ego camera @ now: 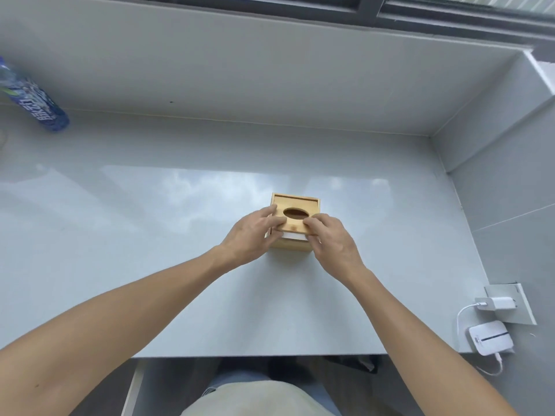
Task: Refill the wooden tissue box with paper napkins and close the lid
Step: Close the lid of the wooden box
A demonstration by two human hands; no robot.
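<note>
Wooden tissue box (292, 246) sits on a pale grey glossy counter (150, 235), a little right of the frame's centre. Its sliding lid (295, 219), a flat wooden panel with an oval slot, lies over most of the top, but a strip of white paper napkins (295, 236) still shows at the near edge, so the box looks filled and not yet shut.

Both bare hands are on the lid. The left hand (250, 235) rests against the left side, fingers laid over the lid's near left corner. The right hand (333, 238) holds the near right corner, thumb and fingertips pinched narrowly on the panel's edge.

The step in hand appears to be closing the lid. The next move likely calls for sliding the panel evenly along its grooves (whether it is seated in both cannot be made out) until the white strip is covered, without snagging the napkins.

At upper left lies a blue-labelled plastic bottle (39, 105). At lower right, a white charger (497, 303) is plugged into a wall socket.
</note>
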